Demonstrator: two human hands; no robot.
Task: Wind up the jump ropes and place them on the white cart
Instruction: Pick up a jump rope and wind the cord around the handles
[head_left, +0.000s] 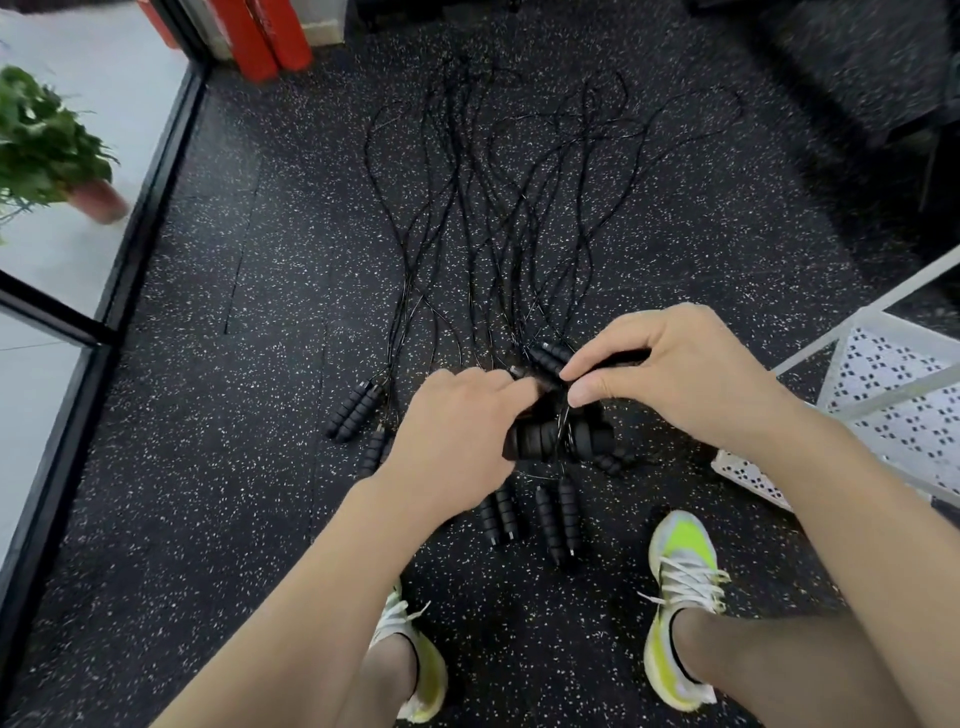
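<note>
Left hand (457, 436) gripping my bundle of black handles (556, 441); right hand (670, 374) pinching cord just above it. Rest of jump ropes (498, 218) sprawled on floor (234, 467) beyond both hands. White cart (883, 395) just right of right hand.

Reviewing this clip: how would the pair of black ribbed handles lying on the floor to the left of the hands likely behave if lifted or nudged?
The pair of handles looks cylindrical, so a nudge would probably roll it. The ribbed surface suggests foam: likely light and grippy. Its thin black cord lies in loose curves among the others on the speckled floor, so it would probably trail floppily and may snag.
</note>
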